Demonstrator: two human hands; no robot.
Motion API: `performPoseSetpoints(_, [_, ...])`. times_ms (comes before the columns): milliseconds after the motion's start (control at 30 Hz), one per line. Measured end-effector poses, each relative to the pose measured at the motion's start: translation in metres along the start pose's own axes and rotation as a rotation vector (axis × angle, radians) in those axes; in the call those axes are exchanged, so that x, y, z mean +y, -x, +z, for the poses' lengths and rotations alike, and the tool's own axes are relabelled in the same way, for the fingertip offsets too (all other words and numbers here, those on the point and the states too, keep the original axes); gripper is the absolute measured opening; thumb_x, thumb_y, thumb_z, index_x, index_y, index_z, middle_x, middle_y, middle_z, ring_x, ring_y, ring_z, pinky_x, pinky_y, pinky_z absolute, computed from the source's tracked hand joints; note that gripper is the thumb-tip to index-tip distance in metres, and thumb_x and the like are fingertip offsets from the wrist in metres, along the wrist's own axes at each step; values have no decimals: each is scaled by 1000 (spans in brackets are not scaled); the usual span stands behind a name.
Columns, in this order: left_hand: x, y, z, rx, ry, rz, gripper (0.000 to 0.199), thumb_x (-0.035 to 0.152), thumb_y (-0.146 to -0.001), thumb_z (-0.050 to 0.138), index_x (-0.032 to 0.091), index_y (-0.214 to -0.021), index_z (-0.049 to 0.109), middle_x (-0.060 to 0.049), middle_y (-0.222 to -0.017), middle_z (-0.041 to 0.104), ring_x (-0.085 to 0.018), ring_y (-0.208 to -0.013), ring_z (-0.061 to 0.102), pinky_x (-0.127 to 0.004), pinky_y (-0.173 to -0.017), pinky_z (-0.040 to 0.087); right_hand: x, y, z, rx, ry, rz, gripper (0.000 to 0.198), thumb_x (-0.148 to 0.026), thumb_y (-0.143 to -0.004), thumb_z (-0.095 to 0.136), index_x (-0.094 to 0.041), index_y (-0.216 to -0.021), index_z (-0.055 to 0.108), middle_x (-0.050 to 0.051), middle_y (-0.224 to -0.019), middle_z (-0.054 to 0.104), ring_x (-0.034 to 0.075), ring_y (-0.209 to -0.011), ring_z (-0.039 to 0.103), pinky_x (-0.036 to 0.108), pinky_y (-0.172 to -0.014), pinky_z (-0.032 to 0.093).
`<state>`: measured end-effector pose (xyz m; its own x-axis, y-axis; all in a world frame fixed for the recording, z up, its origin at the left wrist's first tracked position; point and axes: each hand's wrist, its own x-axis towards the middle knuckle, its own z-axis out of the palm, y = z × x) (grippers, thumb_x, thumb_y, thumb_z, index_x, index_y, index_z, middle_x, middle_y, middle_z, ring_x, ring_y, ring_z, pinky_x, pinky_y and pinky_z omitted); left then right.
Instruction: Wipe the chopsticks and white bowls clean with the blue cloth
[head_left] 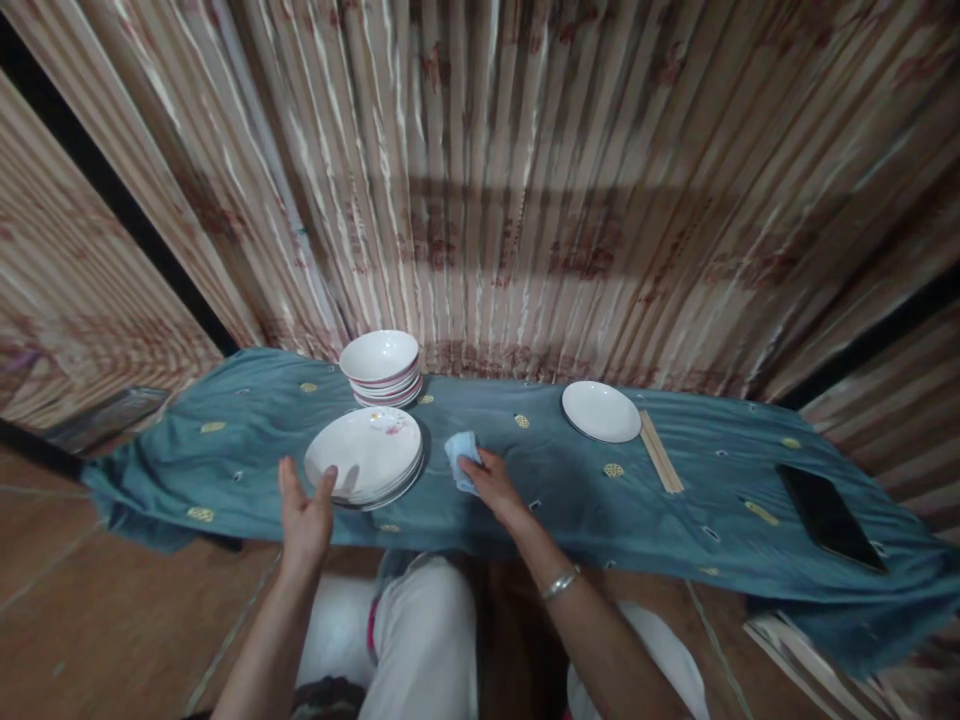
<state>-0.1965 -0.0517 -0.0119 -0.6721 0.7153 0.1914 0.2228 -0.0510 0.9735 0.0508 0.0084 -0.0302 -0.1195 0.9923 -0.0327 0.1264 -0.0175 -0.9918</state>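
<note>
My left hand [306,515] is open beside the near left rim of a stack of white plates [367,455], its thumb over or against the rim; I cannot tell whether it touches. The top plate has a pink flower print near its far right edge. Right of that stack, my right hand [491,482] is closed on a folded light blue cloth [463,462], just above or on the tablecloth. Behind the plates stands a stack of white bowls [380,365] with red bands.
A white plate [601,411] lies at the right, with wooden chopsticks [661,452] next to it. Farther right rests a black phone or tablet [830,518]. The green tablecloth [525,530] covers a long, narrow table, and a striped curtain [495,220] hangs right behind it.
</note>
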Motion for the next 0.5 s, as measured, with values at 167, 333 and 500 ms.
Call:
performPoseSetpoints(167, [-14,-3,1,-15,54,-145,84,40,-69,66,8,-140,37,-18,-149,33,-30,-138,28,-40,-114,18,-29,-27,30,39,434,-87,17,-25,-81,51,-18,-72,64,3,-71,64,16,-69,56,25,-66,41])
performPoseSetpoints(333, [-23,-5,1,-46,137,-139,77,34,-65,65,13,-136,44,-13,-143,44,-30,-134,36,-42,-112,24,-43,-28,54,1,615,-39,23,-36,-85,51,-20,-86,68,6,-85,70,19,-81,62,25,-71,41])
performPoseSetpoints(500, [-24,-7,3,-21,157,-98,72,30,-65,64,15,-133,46,-12,-141,47,-29,-133,38,-41,-112,25,-42,-20,68,35,677,-22,25,-28,-86,48,-18,-97,67,7,-92,70,18,-85,62,24,-74,42])
